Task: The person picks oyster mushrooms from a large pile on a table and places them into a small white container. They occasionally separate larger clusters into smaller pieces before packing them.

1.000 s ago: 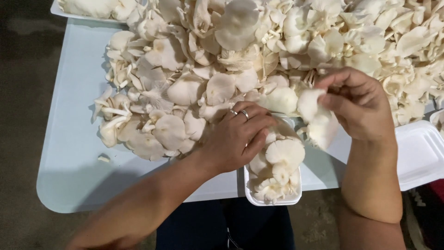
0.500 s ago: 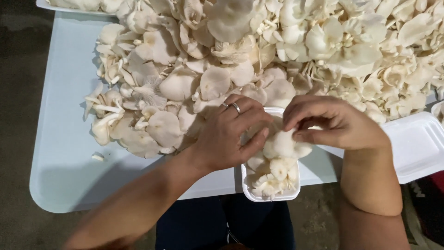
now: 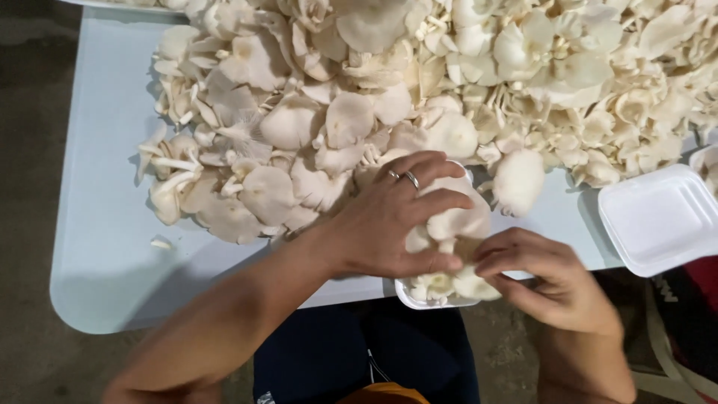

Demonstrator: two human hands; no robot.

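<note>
A small white foam tray (image 3: 410,299) sits at the near edge of the pale blue table (image 3: 97,224), piled with white oyster mushrooms (image 3: 456,224). My left hand (image 3: 396,217), with rings on two fingers, lies flat on top of these mushrooms and presses them down. My right hand (image 3: 538,277) is at the tray's right side, its fingertips against the mushrooms near the rim. A big heap of loose oyster mushrooms (image 3: 419,82) covers the table behind the tray.
An empty white foam tray (image 3: 658,217) lies to the right at the table's edge. One small mushroom scrap (image 3: 161,243) rests on the table at the left. Dark floor surrounds the table, and my dark clothing shows below.
My right hand, which held a mushroom above the heap, came down to the tray's right side. My left hand stayed on the tray's mushrooms and spread flatter over them.
</note>
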